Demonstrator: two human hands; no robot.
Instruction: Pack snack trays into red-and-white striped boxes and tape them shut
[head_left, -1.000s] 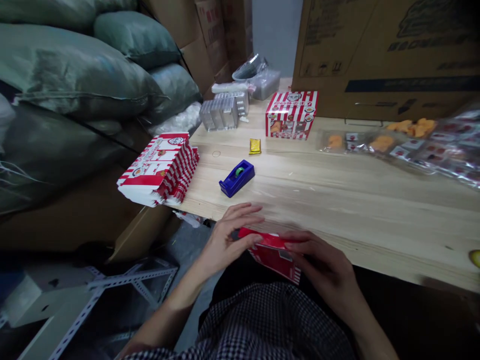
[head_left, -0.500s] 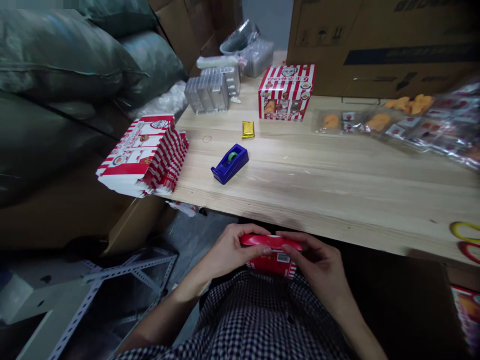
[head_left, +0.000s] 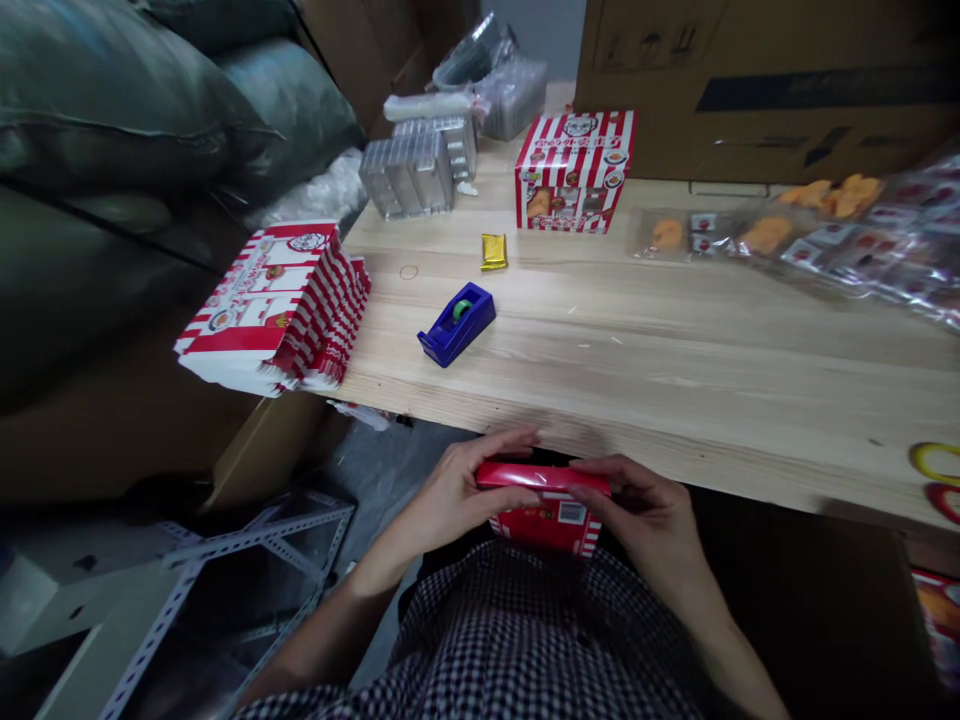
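Note:
Close to my body, just below the table's front edge, a red and white carton (head_left: 544, 525) is held between both hands. My left hand (head_left: 476, 490) grips its left end, the thumb along the near side and the fingers raised over the far side. At the right end, my right hand (head_left: 637, 500) has its thumb on the near face and its fingers on the red top flap (head_left: 544, 477). A barcode shows on the near face; the underside is hidden.
On the wooden table (head_left: 675, 370) are a blue tape dispenser (head_left: 457, 325), a gold packet (head_left: 493, 252) and an assembled striped box (head_left: 575, 172). Flat striped cartons (head_left: 277, 305) are stacked left. Clear plastic trays (head_left: 409, 175) stand behind; bagged orange pieces (head_left: 765, 236) lie right.
The carton's red top looks flatter and straighter now. My left fingers have lifted from its far edge, and my right hand has shifted slightly right. The view has tilted a little.

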